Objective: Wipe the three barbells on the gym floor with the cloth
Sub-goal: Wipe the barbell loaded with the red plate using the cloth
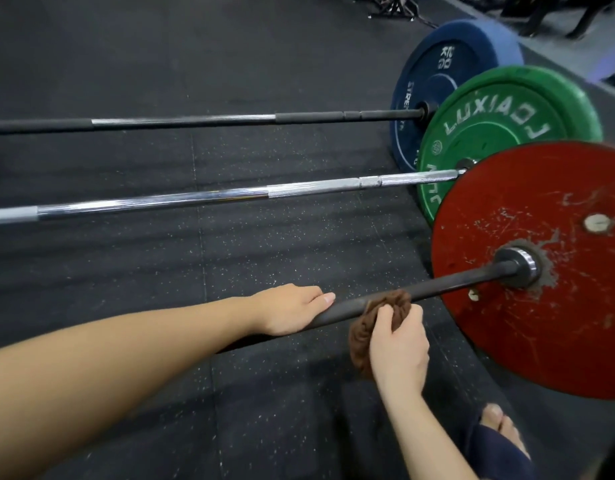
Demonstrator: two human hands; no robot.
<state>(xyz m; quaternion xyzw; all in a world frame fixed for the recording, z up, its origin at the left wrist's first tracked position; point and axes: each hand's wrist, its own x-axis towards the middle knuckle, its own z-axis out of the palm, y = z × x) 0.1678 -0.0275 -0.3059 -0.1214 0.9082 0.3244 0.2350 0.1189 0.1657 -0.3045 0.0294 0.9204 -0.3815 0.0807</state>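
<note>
Three barbells lie side by side on the black rubber floor. The nearest dark bar carries a scratched red plate. My left hand grips this bar from above. Just to its right, my right hand holds a brown cloth wrapped around the same bar. The middle chrome bar ends in a green plate. Farthest away, a black bar ends in a blue plate.
My foot in a dark sandal stands at the bottom right, close under the red plate. Dark equipment legs stand at the far top edge. Speckled rubber floor stretches to the left between the bars.
</note>
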